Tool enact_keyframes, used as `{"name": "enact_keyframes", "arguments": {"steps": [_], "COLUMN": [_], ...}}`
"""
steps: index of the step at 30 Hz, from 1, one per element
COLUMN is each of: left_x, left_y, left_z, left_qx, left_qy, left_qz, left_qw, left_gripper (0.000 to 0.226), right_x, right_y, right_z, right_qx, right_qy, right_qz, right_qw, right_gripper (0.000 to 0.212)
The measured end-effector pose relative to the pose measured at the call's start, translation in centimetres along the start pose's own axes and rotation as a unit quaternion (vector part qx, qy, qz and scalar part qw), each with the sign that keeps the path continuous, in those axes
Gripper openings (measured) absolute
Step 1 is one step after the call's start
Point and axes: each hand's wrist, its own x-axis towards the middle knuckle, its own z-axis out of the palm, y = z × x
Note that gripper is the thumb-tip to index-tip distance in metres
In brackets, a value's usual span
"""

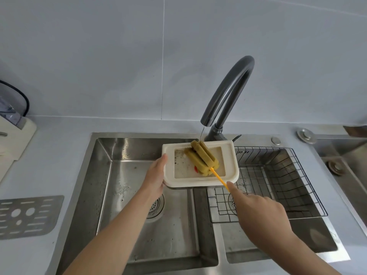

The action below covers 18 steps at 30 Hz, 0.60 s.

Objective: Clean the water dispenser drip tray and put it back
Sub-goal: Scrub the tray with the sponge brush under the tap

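Under the faucet [228,96], over the sink [111,175], the drip tray [228,155] is mid-scrub: left hand [155,179] grips its edge, right hand [258,213] grasps the sponge brush [202,157]. Grime remains; rinsing and refitting, with the grille [27,215] left of the sink, seem ahead.

Two bare forearms come into the picture from the bottom edge, each ending in a bare hand. No sleeve, cuff or glove covers either arm as far as the picture shows them. The left hand [154,180] and the right hand [258,212] carry no ring, and neither wrist has a watch or band. The fingernails that show are short and unpainted. Nothing else of the person's body is in view.
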Motion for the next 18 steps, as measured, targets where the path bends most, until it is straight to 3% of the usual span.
{"name": "enact_keyframes", "arguments": {"steps": [9,18], "left_x": [0.2,0.4], "left_y": [-0.7,-0.2], "left_z": [0.3,1.4], "left_qx": [0.048,0.062], "left_qy": [-0.018,-0.031], "left_qz": [-0.02,-0.006], "left_qw": [0.998,0.998], "left_gripper": [0.022,0.03], "right_x": [-0.9,0.2], "right_y": [3.4,0.6], "right_z": [-1.0,-0.9], "right_qx": [0.01,-0.03], "right_qy": [0.009,-0.015], "right_qz": [0.054,-0.022], "right_qw": [0.998,0.999], "right_gripper": [0.052,0.062]}}
